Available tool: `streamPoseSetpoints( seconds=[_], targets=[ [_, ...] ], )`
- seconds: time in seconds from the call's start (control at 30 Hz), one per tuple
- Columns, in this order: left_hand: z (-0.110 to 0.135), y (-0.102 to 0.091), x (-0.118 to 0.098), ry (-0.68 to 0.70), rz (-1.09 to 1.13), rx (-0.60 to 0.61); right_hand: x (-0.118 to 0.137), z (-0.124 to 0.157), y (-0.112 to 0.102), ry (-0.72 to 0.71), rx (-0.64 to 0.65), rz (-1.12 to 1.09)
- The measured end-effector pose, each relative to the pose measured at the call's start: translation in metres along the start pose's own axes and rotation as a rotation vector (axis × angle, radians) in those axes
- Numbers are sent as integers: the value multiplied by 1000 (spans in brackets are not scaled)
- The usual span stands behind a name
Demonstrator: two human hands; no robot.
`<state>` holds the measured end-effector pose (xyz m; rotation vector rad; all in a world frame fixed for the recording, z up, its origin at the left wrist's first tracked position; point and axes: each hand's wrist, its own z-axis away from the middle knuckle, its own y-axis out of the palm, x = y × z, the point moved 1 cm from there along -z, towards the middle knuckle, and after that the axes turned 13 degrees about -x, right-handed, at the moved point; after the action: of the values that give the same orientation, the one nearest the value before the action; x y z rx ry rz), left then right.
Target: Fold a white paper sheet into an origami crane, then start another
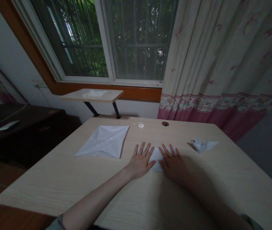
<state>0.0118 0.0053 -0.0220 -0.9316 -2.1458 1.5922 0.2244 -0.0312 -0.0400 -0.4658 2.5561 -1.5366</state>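
Observation:
Both my hands lie flat on a small white folded paper (156,156) in the middle of the light wooden table (83,188). My left hand (140,161) presses its left side with fingers spread. My right hand (172,161) covers the right side, fingers stretched out too. Most of that paper is hidden under my palms. A larger creased white sheet (104,141) lies flat to the left, apart from my hands. A small folded paper figure (203,145) sits to the right.
A small raised shelf (92,95) with a white paper stands at the table's back under the window (116,41). A patterned curtain (222,64) hangs at the right. A dark cabinet (18,127) stands to the left. A round cable hole (165,123) marks the tabletop.

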Motion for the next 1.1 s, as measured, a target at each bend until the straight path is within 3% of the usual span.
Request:
streamPoseSetpoints(
  seconds=[0.4,0.6,0.8,1.1],
  targets=[
    [-1,0,4,19,26,5,-6,1,6,-32,-34,-12],
    [-4,-10,1,4,44,96,-9,-1,5,-43,15,-1],
    [-4,-23,6,117,132,140,-18,2,7,-89,53,-27],
    [-5,-29,8,304,230,-74,-18,1,0,-195,-21,-118]
  ],
)
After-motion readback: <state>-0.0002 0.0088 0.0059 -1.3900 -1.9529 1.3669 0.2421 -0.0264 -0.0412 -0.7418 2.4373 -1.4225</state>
